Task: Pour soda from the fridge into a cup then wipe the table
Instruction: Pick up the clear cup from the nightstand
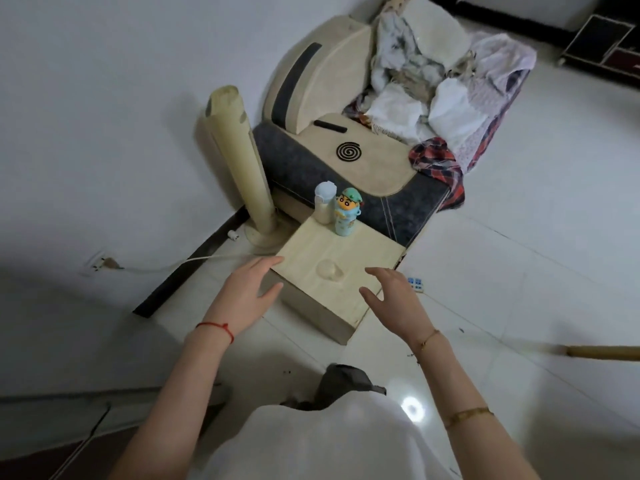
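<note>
I see both hands held over the near end of the low desk [367, 252], the left hand [247, 289] and right hand [391, 299] with grip apart, holding nothing. Between them, the clear cup [329, 270] sits on the desk; 2 bottles [334, 211] stand at its far edge.

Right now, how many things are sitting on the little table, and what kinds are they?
Bottles: 2, a white bottle and a cartoon bottle, at the far corner of the table
Clear cups: 1, the clear cup near the front
Total: 3
</note>
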`<action>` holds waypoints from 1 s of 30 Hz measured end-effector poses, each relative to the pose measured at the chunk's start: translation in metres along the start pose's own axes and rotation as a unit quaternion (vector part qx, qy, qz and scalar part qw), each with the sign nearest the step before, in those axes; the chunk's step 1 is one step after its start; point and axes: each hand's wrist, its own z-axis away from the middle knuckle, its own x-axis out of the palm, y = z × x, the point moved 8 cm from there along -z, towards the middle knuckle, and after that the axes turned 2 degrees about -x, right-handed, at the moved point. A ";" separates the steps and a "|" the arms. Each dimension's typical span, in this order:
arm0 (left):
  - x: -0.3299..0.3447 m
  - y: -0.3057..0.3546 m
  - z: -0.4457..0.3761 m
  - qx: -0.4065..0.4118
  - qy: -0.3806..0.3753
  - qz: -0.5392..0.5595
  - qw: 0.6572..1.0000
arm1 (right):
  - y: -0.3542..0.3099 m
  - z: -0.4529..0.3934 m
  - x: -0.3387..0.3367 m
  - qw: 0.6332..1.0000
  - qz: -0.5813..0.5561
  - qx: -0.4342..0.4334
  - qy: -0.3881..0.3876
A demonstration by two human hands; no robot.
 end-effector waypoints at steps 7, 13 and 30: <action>0.026 -0.002 -0.069 0.015 -0.053 0.011 0.998 | 0.021 -0.030 -0.005 0.998 -0.015 0.051 0.025; 0.037 0.002 -0.114 0.008 -0.065 0.002 0.998 | 0.045 -0.056 -0.014 0.994 -0.036 0.093 0.035; 0.098 -0.043 -0.208 0.001 -0.201 -0.030 0.979 | 0.103 -0.114 0.031 0.959 -0.130 0.251 0.036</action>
